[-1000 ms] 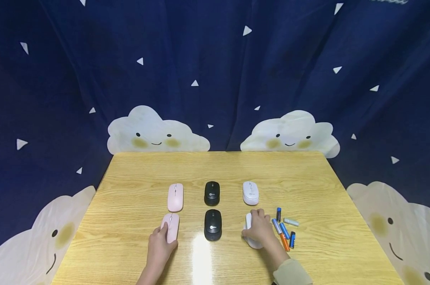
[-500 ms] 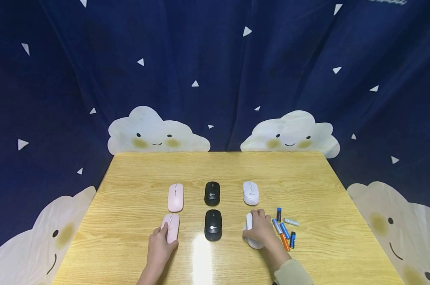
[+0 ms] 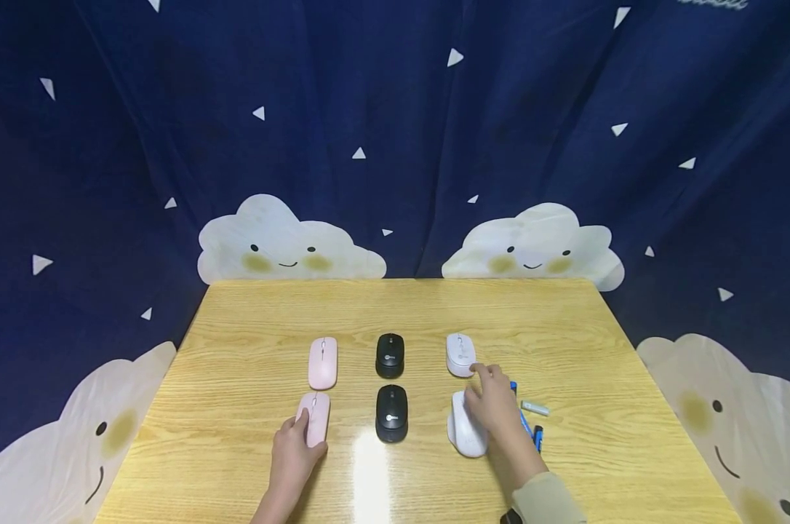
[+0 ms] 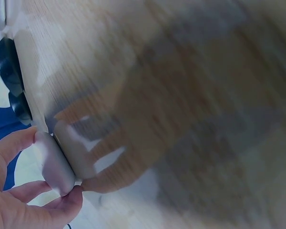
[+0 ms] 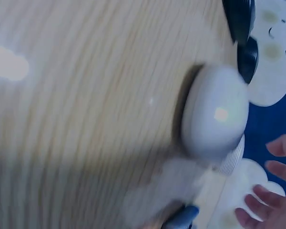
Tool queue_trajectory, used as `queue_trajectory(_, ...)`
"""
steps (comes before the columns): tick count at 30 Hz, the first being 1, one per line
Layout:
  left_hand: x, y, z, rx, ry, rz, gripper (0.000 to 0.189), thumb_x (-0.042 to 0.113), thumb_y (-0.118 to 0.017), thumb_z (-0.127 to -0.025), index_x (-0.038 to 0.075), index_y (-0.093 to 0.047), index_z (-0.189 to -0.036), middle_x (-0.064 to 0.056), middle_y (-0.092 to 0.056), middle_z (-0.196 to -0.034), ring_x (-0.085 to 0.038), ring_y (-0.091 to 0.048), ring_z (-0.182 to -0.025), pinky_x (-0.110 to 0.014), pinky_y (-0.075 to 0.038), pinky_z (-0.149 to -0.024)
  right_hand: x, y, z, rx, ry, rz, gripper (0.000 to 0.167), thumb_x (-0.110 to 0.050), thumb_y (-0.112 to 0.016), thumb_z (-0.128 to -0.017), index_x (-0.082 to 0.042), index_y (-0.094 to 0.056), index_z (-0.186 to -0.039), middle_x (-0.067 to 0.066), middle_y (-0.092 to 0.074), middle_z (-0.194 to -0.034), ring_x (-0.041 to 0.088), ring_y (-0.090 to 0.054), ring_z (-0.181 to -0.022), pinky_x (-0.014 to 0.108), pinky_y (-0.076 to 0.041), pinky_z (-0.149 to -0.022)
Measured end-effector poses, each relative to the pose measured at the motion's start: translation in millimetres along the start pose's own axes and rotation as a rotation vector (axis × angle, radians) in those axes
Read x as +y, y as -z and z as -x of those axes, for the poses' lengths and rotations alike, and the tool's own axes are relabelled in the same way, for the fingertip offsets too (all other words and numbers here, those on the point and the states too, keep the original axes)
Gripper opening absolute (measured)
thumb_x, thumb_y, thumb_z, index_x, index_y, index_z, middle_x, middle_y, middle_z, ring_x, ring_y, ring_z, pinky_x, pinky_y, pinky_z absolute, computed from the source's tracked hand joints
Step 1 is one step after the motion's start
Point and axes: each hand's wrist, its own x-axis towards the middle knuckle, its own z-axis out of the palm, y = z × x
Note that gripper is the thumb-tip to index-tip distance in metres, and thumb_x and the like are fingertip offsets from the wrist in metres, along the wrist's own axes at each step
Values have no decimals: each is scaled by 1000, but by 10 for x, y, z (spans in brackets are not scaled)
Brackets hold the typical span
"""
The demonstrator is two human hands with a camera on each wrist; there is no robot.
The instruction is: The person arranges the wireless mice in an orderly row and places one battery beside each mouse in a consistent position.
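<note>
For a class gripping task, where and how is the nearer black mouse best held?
Probably grip the nearer black mouse by its long sides, from above its near end: it lies flat, sides exposed, with the farther black mouse just beyond.

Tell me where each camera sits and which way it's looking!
Head: worn on the person's head, it looks forward and down at the table and blue curtain; the left hand and right hand show.
Left wrist: worn there, it looks along the table, past the left hand gripping the near pink mouse.
Right wrist: worn there, it looks across the table at the near white mouse; the right hand shows at the edge.
Shared: the head and right wrist views both show the near white mouse.
</note>
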Motion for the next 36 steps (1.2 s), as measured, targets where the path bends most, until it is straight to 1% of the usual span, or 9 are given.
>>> queue_trajectory(3,6,0,0,0,-1,1,69,3,-78,-59,-14,-51,-120,-37,-53,-108,-45,-55,-91,-48,-51,-78,132,49,-68,61,40,67,41,-18,-60,-82,-7,-52,-120,22,-48,-112,38,-49,-99,51,-47,-73)
queue_trajectory(5,10,1,-2,-1,0,0,69,3,-78,-59,-14,-51,-120,-37,-53,-108,-45,-55,-92,-49,-51,-78,236,79,-103,71,66,134,41,-19,-59,-83,-8,-50,-121,21,-48,-111,36,-49,-96,49,-46,-70)
queue_trajectory(9,12,3,-7,0,0,-6,69,3,-78,-59,-14,-51,-120,-37,-53,-108,-45,-55,-92,-48,-51,-78,437,145,-139,43,102,233,40,-21,-58,-84,-7,-48,-121,19,-49,-107,37,-50,-92,48,-46,-67)
queue_trajectory(14,11,8,-9,16,-22,-10,67,2,-78,-58,-15,-52,-118,-37,-54,-107,-46,-56,-91,-48,-51,-77,656,185,-151,-15,143,292,41,-21,-58,-84,-6,-48,-121,17,-51,-102,35,-51,-86,49,-46,-65)
queue_trajectory(17,10,13,-6,17,-30,-9,67,2,-78,-58,-15,-52,-118,-37,-54,-106,-46,-56,-90,-48,-51,-77,770,181,-150,-44,158,306,41,-22,-58,-84,-6,-48,-121,16,-50,-101,33,-52,-83,50,-46,-64)
queue_trajectory(21,6,13,-1,7,-18,-13,68,3,-78,-58,-14,-51,-119,-37,-53,-107,-45,-55,-91,-49,-51,-78,865,175,-135,-101,132,322,41,-25,-55,-85,-6,-49,-121,17,-50,-103,35,-52,-85,55,-45,-70)
queue_trajectory(27,15,17,-3,-3,2,-13,69,3,-78,-59,-14,-50,-120,-37,-52,-109,-46,-55,-93,-50,-50,-79,889,167,-132,-155,88,332,39,-26,-53,-86,-6,-49,-119,22,-51,-106,40,-51,-91,60,-41,-77)
queue_trajectory(31,13,9,-4,4,-3,-12,69,3,-78,-58,-14,-51,-119,-37,-53,-108,-47,-55,-92,-50,-50,-79,892,147,-147,-181,72,329,37,-27,-52,-85,-6,-50,-116,20,-51,-105,38,-51,-89,58,-41,-76)
queue_trajectory(36,3,-2,-9,16,-16,-14,69,3,-79,-57,-14,-52,-118,-37,-53,-107,-47,-55,-91,-49,-51,-78,889,107,-169,-205,70,291,36,-25,-53,-84,-2,-52,-112,18,-56,-102,36,-54,-87,56,-43,-76)
